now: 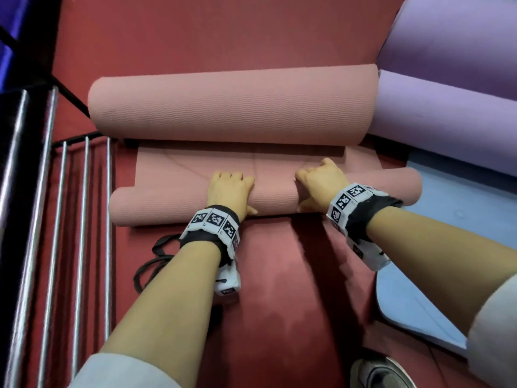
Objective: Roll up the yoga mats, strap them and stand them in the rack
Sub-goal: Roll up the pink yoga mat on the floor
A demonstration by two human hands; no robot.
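A pink yoga mat [173,203] lies across the red floor, its near end rolled into a tube and its far end curled into a bigger roll [229,105]. A short flat stretch of mat joins the two rolls. My left hand [230,191] lies over the top of the near roll with fingers curled round it. My right hand [321,182] grips the same roll a little to the right, thumb at its near side. A black strap [152,260] lies loose on the floor by my left forearm. The metal rack [56,219] with chrome bars stands at the left.
A purple mat [447,107], partly rolled, lies at the upper right. A light blue mat [447,247] is spread flat at the right, under my right forearm. A shoe [380,373] shows at the bottom edge.
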